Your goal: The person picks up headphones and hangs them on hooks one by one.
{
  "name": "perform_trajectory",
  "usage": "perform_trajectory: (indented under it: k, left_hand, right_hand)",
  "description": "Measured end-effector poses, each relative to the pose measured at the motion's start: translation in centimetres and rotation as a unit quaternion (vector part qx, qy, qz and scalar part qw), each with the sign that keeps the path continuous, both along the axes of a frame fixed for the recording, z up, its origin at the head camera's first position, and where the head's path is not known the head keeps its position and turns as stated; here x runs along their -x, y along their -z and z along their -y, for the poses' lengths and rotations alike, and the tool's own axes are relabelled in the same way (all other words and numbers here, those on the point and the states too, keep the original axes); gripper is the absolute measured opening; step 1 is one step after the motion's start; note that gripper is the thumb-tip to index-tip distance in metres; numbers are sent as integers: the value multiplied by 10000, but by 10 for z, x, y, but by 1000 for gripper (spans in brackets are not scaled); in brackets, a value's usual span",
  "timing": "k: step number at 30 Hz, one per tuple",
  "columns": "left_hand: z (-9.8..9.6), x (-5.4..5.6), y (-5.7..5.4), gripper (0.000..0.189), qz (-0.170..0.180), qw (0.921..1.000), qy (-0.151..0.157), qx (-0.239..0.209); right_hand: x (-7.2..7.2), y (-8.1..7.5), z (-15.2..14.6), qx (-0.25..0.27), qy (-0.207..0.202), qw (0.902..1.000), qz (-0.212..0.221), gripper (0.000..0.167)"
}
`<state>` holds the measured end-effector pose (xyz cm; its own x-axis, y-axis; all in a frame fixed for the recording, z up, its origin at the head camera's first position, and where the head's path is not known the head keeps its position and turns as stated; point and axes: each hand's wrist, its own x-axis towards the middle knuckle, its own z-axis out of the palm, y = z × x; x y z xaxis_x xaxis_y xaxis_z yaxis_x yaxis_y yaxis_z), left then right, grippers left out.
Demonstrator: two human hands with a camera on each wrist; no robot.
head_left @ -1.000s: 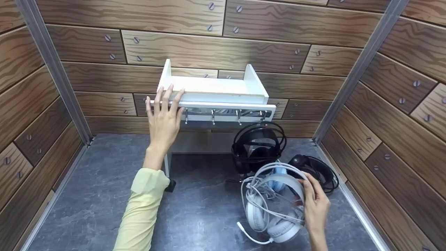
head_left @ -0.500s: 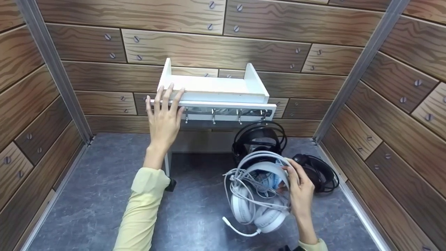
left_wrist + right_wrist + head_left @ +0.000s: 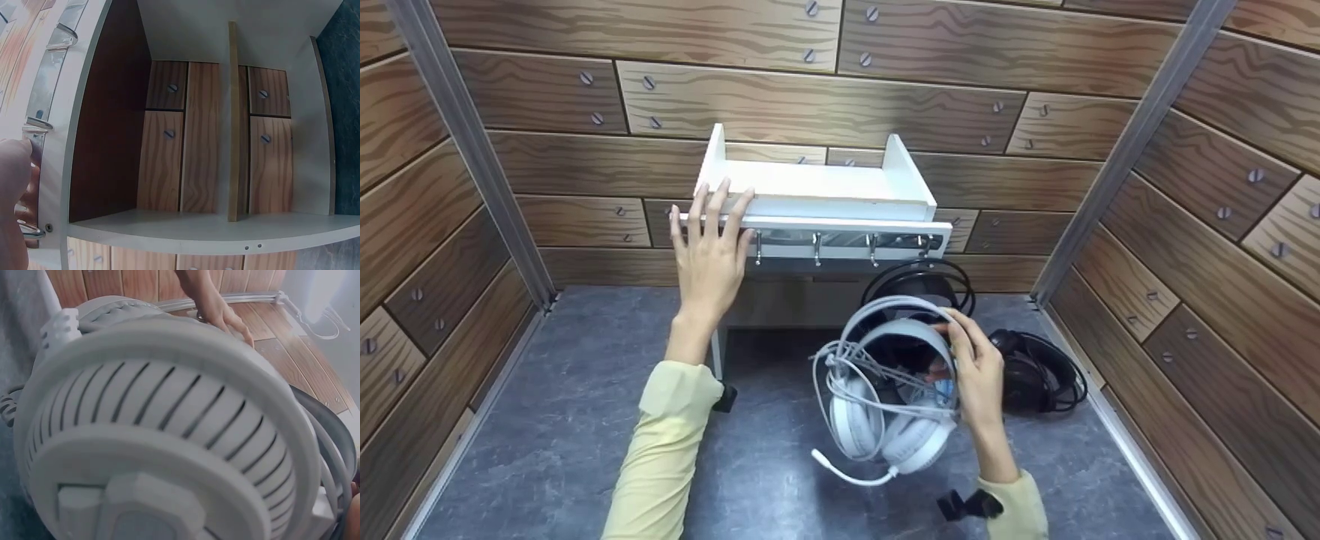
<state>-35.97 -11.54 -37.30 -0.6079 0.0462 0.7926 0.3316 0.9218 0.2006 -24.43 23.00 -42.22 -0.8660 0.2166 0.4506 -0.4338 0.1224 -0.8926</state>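
- A white headset (image 3: 916,441) is held up before a small white rack, right of centre, with its headband uppermost and its ear cups below; a thin microphone (image 3: 823,460) curves out toward the left, and a pale cable (image 3: 832,360) is bundled along the headband's left side.
- The right hand (image 3: 979,375) pinches the right side of the headband between curled fingers and thumb.
- In the right wrist view, one slotted ear cup fills most of the foreground, with the left hand visible beyond it.
- The left hand (image 3: 709,274) holds its fingers straight and spread over the left end of the rack's front rail (image 3: 840,224), touching it and gripping nothing.
- Metal hooks (image 3: 817,251) line the rail, below an open-topped white shelf (image 3: 810,180).
- Behind the white headset, a black headset (image 3: 922,285) reaches up to the rightmost hook; whether it hangs there is hard to tell.
- A second black headset (image 3: 1027,375) lies to the right on the dark grey surface (image 3: 765,465).
- Something blue (image 3: 945,388) shows partly through the white headset.
- Wood-patterned walls (image 3: 810,105) enclose the scene; both sleeves (image 3: 656,450) are pale yellow.
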Motion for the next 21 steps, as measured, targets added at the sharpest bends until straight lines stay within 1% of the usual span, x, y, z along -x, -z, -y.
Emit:
perform_trajectory:
  k: [3,6,14,17,21]
  left_hand:
    - [0,0,-1,50,24,10000,22,-30]
    - [-1,0,-2,49,24,10000,30,-43]
    - [-1,1,-2,49,7,10000,34,-63]
    - [-1,1,-2,49,5,10000,16,-49]
    - [0,0,-1,49,24,10000,-9,-32]
  right_hand:
    - [9,-6,5,140,-138,9998,-24,32]
    - [19,-9,6,252,-290,9992,-106,34]
    - [40,-27,16,354,-411,9985,-91,35]
    - [47,-29,20,362,-421,9984,-65,35]
    - [54,-26,26,257,-464,9986,-3,35]
